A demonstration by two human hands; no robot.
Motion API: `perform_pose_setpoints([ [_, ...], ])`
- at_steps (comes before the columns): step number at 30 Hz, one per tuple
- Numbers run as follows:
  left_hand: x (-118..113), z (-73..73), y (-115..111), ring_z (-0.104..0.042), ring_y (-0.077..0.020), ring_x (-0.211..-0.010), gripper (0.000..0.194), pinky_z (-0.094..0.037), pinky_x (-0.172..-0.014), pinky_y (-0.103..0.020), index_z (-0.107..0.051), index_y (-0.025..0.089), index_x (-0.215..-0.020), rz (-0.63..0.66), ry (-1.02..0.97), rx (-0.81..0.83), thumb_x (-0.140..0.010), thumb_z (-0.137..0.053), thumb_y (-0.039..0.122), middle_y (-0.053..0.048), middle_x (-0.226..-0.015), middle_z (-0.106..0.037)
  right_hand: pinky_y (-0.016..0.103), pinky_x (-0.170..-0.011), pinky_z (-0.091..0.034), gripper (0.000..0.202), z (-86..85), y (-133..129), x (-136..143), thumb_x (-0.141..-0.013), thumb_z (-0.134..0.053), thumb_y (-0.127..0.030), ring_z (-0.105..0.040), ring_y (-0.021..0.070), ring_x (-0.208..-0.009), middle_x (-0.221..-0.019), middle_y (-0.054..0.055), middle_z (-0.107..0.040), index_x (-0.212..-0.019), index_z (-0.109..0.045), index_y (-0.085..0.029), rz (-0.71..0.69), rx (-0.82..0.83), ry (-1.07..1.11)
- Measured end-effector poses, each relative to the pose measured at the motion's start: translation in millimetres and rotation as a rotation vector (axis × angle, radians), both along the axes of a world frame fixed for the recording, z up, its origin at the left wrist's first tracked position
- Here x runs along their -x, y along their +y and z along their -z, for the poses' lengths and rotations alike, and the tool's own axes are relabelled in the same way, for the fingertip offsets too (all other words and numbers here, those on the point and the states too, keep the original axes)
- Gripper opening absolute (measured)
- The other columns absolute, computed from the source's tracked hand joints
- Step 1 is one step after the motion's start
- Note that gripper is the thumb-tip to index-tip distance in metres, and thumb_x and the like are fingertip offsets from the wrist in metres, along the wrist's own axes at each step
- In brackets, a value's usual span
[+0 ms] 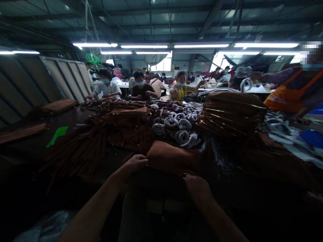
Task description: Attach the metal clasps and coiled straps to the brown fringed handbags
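Note:
A flat brown fabric or leather piece [174, 157] lies at the near edge of the dark table, in front of a heap of rolled white strips [181, 125]. My left hand [136, 162] pinches its left corner between thumb and fingers. At its lower right edge, my right hand [196, 185] is closed on the same piece, beside a small shiny spot. Both forearms reach in from below. Deep shadow hides the underside of the piece and part of my right fingers.
Stacked brown pieces [128, 117] stand behind on the left, and a tall brown stack with gold edges [230, 112] on the right. A green scrap [57, 135] lies far left. A person in an orange apron [290, 95] stands at right; several people sit beyond.

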State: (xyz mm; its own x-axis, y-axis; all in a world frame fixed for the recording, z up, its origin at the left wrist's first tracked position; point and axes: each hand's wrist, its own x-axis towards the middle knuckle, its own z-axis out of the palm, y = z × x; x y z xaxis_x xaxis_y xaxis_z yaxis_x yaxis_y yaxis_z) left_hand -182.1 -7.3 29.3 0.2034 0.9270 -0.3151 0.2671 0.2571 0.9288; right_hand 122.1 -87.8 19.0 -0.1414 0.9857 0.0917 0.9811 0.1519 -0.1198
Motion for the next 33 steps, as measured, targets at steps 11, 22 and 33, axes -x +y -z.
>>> perform_pose_setpoints([
  [11,-0.3,-8.3,-6.9,-0.03,-0.0046,-0.044,0.048,-0.019,-0.041,-0.017,-0.051,0.015,-0.076,0.086,-0.031,0.023,-0.061,-0.069,0.058,0.008,-0.054,-0.038,0.036,-0.083,-0.046,0.038,-30.0,-19.4,-18.4,-0.083,-0.061,-0.039,-0.058,0.0252,-0.097,-0.105,0.013,-0.063,-0.113,-0.059,-0.016,0.109,-0.256,-0.08],
  [22,-2.6,-61.2,-27.0,-0.034,-0.0055,-0.046,0.044,-0.025,-0.041,-0.017,-0.059,0.015,-0.091,0.193,-0.044,-0.026,-0.072,-0.064,0.054,0.003,-0.064,-0.05,0.047,-0.086,-0.047,0.052,-33.7,40.7,67.9,-0.089,-0.039,-0.01,-0.052,0.0274,-0.113,-0.135,0.019,-0.047,-0.14,-0.036,-0.02,-0.197,-0.284,0.018],
  [33,10.3,28.7,78.8,-0.033,-0.0325,-0.131,0.065,-0.028,-0.106,-0.047,-0.045,0.01,-0.133,-0.31,0.899,-0.792,-0.083,-0.042,0.051,-0.02,-0.14,-0.038,0.033,-0.093,-0.046,0.052,-94.4,37.3,9.1,-0.084,-0.044,-0.016,-0.054,0.0212,-0.11,-0.123,0.012,-0.057,-0.136,-0.041,-0.015,-0.202,-0.346,0.218],
])
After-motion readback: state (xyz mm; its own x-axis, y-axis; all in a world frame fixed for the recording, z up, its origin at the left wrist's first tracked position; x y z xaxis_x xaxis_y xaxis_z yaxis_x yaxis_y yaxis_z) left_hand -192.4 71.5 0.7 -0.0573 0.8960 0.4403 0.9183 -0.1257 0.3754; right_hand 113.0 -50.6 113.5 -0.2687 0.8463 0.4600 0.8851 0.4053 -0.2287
